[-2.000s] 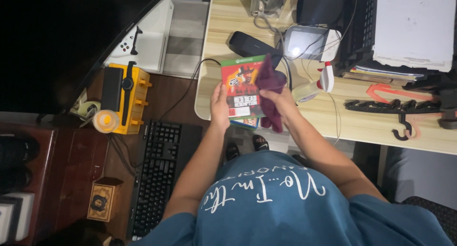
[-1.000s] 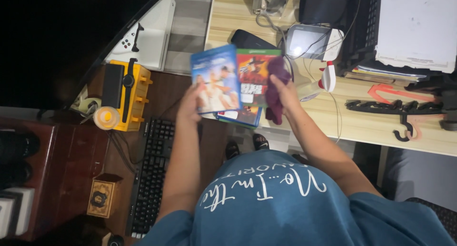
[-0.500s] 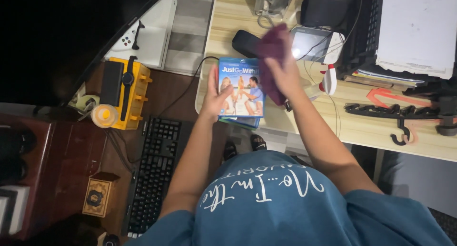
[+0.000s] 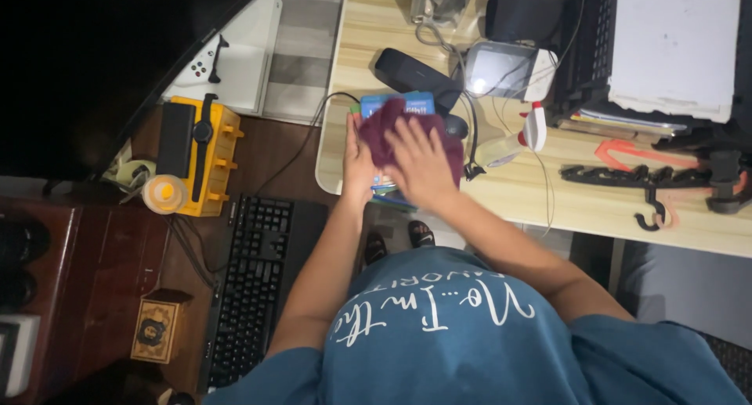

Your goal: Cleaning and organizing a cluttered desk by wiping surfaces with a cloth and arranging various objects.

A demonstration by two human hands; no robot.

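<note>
blue disc case point(image 4: 399, 103) at near left corner of light wood desk point(image 4: 540, 193); left hand point(image 4: 359, 158) grasps its left edge, right hand point(image 4: 419, 162) flat, pressing maroon cloth point(image 4: 384, 131) onto cover.

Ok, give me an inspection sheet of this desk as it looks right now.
Surface: light wooden desk, crowded along the far edge.
Work items: blue disc case under a purple cloth, on more cases at the near corner.
Clutter: spray bottle, black speaker, small screen, white box, hooks.
Hands: left hand steadies the case's side; right hand presses flat on the cloth.
Cables: black cable off the desk edge.
Surroundings: keyboard, yellow rack, wooden box.
</note>
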